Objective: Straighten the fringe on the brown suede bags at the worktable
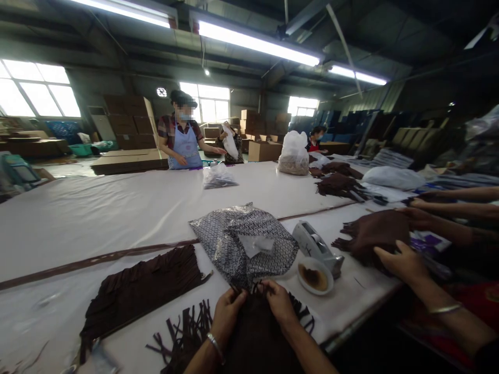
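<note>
A dark brown fringed cloth (pixel 253 332) lies at the table's near edge, with fringe strips spreading out on both sides. My left hand (pixel 228 311) pinches its upper edge, a bracelet on the wrist. Close beside it, my right hand (pixel 278 301) is closed on the same edge, at thin strips between the two hands. Just beyond my fingers rests a black-and-white patterned plastic bag (pixel 218 239) with a crumpled clear piece on top. Another dark brown fringed cloth (pixel 144 288) lies flat to the left.
A tape dispenser (pixel 314 241) and a white bowl with brown contents (pixel 329 283) stand to my right. Beside them a co-worker's hands (pixel 405 262) hold a brown fringed piece (pixel 380 234). Across the white table (pixel 117 208) are a clear bag (pixel 220 176), a full white bag (pixel 293 153) and other workers.
</note>
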`<control>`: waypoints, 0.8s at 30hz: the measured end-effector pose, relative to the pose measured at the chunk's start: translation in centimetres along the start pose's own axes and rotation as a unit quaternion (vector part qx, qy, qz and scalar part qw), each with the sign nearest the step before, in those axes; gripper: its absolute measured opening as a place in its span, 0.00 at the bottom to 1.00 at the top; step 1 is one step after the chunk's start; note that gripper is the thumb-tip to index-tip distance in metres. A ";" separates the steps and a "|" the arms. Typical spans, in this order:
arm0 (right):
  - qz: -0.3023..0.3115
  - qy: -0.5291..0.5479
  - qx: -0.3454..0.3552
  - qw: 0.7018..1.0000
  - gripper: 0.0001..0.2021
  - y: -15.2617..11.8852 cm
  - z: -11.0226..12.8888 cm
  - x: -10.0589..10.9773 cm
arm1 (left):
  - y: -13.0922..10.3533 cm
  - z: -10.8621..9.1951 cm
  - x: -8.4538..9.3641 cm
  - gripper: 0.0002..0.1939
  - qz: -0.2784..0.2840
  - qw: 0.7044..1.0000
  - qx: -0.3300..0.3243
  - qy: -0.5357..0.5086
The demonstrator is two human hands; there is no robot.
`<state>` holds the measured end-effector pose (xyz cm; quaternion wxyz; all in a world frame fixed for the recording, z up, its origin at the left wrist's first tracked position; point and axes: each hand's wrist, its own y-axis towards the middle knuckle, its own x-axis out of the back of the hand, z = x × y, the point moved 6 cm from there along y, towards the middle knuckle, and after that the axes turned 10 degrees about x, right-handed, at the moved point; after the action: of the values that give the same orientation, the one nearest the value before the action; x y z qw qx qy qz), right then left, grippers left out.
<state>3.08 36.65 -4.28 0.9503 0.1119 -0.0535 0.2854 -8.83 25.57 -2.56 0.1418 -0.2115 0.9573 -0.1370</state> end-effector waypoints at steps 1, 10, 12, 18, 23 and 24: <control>0.012 0.009 0.002 1.000 0.15 -0.1 0.3 -0.1 | 0.3 -0.1 -0.4 0.19 0.002 1.000 -0.003 0.000; 0.008 -0.021 0.010 1.000 0.13 -0.2 1.0 -0.3 | 1.0 0.3 -1.5 0.13 -0.019 0.999 0.011 0.029; -0.021 -0.050 0.001 0.999 0.11 -0.2 0.6 -0.1 | 0.5 0.3 -1.4 0.14 -0.013 1.000 0.018 0.021; -0.070 -0.117 0.003 0.991 0.11 -0.1 1.2 0.4 | -0.6 0.3 -0.4 0.21 0.009 0.999 0.035 -0.012; -0.092 -0.140 0.025 0.986 0.11 0.1 2.9 4.2 | -1.0 0.3 0.6 0.22 -0.033 0.995 0.059 -0.069; -0.102 -0.145 0.027 0.984 0.10 0.2 3.1 5.4 | -1.0 0.3 0.7 0.22 -0.041 0.993 0.064 -0.092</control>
<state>7.37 38.90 -0.31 0.9531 0.1827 -0.1718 0.1691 -9.00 24.30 -2.65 0.2364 -0.2523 0.9202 -0.1835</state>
